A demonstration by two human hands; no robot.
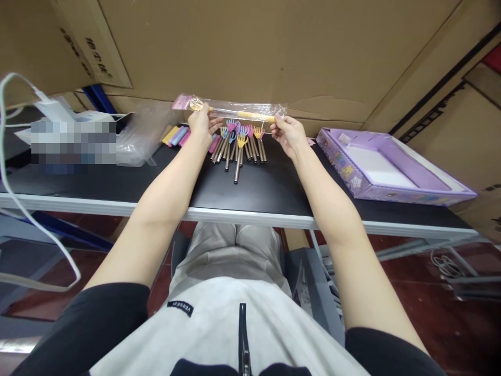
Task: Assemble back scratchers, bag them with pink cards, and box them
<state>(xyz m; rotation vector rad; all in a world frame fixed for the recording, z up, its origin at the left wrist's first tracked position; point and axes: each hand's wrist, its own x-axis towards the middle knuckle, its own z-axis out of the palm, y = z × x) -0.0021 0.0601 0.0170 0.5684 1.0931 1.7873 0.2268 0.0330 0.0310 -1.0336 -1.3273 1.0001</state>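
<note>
A yellow back scratcher (254, 116) with a metal rod lies lengthwise inside a clear plastic bag with a pink header, held up above the back of the table. My left hand (201, 126) pinches the bag near the scratcher's head, its lower fingers partly spread. My right hand (290, 134) is closed on the other end, at the tip of the yellow handle. Below and between my hands lies a pile of back scratchers (237, 151) with colourful claw heads and metal rods. Several coloured handles (178, 136) lie beside my left wrist, partly hidden by it.
A purple open box (376, 196) stands on the right of the black table (250, 193). Clear plastic bags (141, 138) lie at left, near a white plug and cable (55, 112). Cardboard (250, 52) walls the table's back edge.
</note>
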